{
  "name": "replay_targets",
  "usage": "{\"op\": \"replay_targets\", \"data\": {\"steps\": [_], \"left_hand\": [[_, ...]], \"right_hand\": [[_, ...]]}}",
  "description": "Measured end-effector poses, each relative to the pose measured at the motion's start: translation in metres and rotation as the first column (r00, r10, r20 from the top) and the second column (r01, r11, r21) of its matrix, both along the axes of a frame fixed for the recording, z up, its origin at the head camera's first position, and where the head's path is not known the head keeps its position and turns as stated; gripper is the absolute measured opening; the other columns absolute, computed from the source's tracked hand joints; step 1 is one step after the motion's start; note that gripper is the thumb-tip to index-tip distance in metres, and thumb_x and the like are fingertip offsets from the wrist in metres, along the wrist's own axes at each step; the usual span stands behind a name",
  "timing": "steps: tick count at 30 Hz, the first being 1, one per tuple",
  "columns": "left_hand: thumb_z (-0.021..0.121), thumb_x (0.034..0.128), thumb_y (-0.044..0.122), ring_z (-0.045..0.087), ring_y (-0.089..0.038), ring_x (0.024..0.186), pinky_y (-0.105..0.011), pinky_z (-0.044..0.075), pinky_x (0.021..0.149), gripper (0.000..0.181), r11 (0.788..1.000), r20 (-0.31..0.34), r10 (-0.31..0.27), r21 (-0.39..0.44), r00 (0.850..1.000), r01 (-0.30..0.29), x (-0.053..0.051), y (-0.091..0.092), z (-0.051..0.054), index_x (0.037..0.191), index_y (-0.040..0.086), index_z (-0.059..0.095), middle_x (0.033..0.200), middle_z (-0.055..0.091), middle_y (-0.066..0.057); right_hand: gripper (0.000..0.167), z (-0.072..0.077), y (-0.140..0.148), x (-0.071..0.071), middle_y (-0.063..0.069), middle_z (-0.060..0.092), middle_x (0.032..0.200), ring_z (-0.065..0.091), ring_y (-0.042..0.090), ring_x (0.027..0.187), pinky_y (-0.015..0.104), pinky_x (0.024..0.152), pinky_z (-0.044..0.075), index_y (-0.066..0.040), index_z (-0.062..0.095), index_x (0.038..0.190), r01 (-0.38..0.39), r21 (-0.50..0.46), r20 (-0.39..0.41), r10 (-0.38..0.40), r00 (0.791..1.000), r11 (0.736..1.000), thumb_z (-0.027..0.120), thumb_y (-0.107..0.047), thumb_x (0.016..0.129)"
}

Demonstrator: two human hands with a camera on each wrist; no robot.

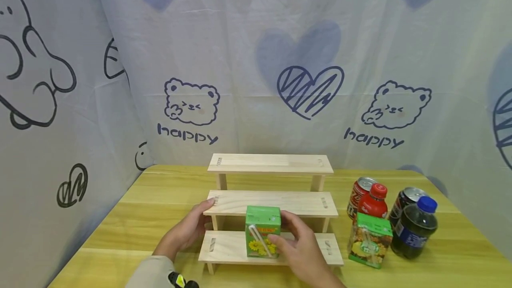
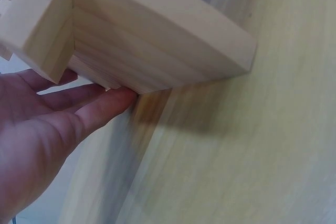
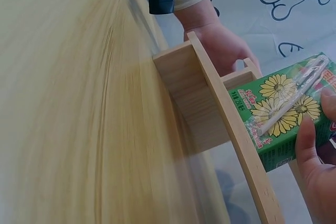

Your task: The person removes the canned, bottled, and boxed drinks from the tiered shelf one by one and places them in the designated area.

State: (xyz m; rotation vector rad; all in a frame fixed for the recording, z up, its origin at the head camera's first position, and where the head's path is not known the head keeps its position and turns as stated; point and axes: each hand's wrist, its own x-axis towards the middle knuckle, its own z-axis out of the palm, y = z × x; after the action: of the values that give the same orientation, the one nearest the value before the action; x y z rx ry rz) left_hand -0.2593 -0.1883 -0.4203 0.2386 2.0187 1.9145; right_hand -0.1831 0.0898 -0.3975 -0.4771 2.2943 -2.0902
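Observation:
A three-step wooden display stand [image 1: 276,201] stands on the table. My right hand [image 1: 302,252] grips a green drink carton [image 1: 262,232] with yellow flowers and a wrapped straw on its front. Thumb and fingers lie on opposite sides of the carton, which is upright at the lowest step, its base at or very near the board. At the stand's left end, my left hand [image 1: 188,230] holds the middle step, one digit on top and others lower down. The left wrist view shows its fingers [image 2: 113,103] against the wood; some fingertips are hidden behind it.
Right of the stand sit a second green carton [image 1: 370,241], a red bottle [image 1: 373,202], a red can [image 1: 357,194], a dark can [image 1: 404,199] and a dark soda bottle [image 1: 415,230] with a blue cap. A printed curtain [image 1: 248,137] hangs behind the table [image 1: 160,199].

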Motion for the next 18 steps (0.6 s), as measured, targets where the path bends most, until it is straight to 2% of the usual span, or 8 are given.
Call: {"op": "replay_targets", "data": {"steps": [10, 18], "left_hand": [[0.029, 0.0965, 0.052, 0.041, -0.037, 0.123, -0.048, 0.042, 0.098, 0.068, 1.000, -0.007, -0.018, 0.001, 1.000, 0.018, 0.000, 0.000, 0.000, 0.147, 0.009, 0.018, 0.140, 0.030, -0.026], [0.030, 0.0961, 0.053, 0.040, -0.038, 0.123, -0.049, 0.042, 0.098, 0.069, 1.000, -0.001, -0.003, -0.003, 1.000, 0.003, 0.001, 0.000, 0.001, 0.147, 0.009, 0.018, 0.139, 0.030, -0.027]], "right_hand": [[0.055, 0.003, 0.013, 0.002, 0.018, 0.054, 0.120, 0.054, 0.028, 0.110, 0.025, 0.084, 0.053, -0.004, 0.046, 0.132, 0.042, 0.005, 0.027, -0.042, 0.999, 0.999, 0.070, -0.016, 0.084], [0.054, 0.001, 0.024, 0.003, 0.016, 0.056, 0.118, 0.055, 0.026, 0.108, 0.025, 0.083, 0.053, -0.005, 0.047, 0.132, 0.085, 0.009, 0.026, -0.085, 0.996, 0.996, 0.070, -0.012, 0.083]]}}
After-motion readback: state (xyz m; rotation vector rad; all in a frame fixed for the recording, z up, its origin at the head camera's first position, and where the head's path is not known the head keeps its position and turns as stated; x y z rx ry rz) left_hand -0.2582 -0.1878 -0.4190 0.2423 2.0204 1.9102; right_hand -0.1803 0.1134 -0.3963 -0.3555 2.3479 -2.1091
